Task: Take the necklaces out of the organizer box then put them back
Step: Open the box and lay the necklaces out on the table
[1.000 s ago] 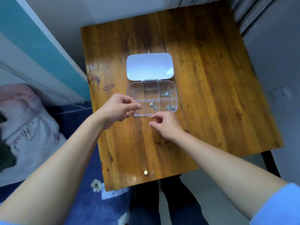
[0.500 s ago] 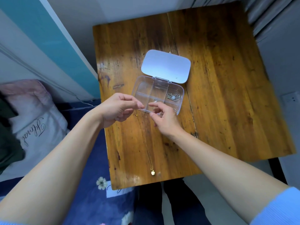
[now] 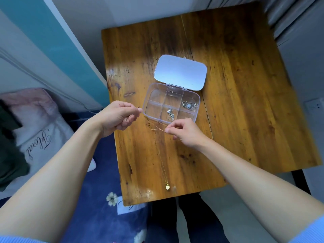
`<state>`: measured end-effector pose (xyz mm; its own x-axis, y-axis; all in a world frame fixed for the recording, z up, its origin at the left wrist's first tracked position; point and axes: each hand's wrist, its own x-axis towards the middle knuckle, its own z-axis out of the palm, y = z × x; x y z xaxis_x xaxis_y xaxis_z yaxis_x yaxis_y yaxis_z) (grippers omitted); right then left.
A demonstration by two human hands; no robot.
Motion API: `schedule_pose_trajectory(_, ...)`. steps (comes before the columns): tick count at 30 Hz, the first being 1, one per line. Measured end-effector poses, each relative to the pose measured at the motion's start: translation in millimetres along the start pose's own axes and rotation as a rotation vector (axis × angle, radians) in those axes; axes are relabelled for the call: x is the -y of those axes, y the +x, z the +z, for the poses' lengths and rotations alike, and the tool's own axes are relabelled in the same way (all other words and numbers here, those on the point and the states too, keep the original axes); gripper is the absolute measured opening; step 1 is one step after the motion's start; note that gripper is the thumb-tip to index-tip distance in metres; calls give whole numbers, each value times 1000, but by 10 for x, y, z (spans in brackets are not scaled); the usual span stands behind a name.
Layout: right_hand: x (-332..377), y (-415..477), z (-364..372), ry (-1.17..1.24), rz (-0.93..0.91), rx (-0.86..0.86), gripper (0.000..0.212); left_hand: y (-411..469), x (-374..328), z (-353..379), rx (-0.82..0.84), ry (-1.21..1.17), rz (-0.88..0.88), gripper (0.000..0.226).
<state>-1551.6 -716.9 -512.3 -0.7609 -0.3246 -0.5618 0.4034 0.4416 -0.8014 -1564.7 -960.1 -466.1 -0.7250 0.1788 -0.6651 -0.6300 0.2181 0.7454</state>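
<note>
A clear plastic organizer box (image 3: 147,102) lies open on the wooden table (image 3: 236,102), its lid (image 3: 180,72) folded back. A silver necklace with a pale stone (image 3: 189,105) sits in the back right compartment and another silver chain (image 3: 170,114) in the front middle one. A thin gold necklace (image 3: 160,155) runs down the table to a gold pendant (image 3: 167,187) near the front edge. My left hand (image 3: 117,118) pinches its upper end beside the box's left corner. My right hand (image 3: 185,133) pinches the chain just in front of the box.
The table's left edge borders a bed with blue floral bedding (image 3: 105,199) and a pink-grey pillow (image 3: 35,123). A teal and white wall (image 3: 52,41) stands at the left. Grey curtains (image 3: 298,23) hang at the right.
My hands have drawn apart: the left stays beside the box's left corner, the right has pulled back toward me, uncovering the front compartments. The camera view has shifted.
</note>
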Motion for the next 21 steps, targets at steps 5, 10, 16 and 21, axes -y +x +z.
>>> schedule_pose_trajectory(5, -103, -158, -318, 243, 101, -62, 14, -7, 294, -43, -47, -123, -65, 31)
schedule_pose_trajectory(10, -155, -268, -570, 747, 140, -77, 23, -38, 563, 155, 21, -247, -121, 13)
schedule_pose_trajectory(16, -186, -262, -608, 746, 239, -217, 17, -101, 781, 567, -80, -197, -157, 16)
schedule_pose_trajectory(21, -154, -328, -713, 471, 170, -158, 5, -270, 992, 744, -345, -174, -202, 17)
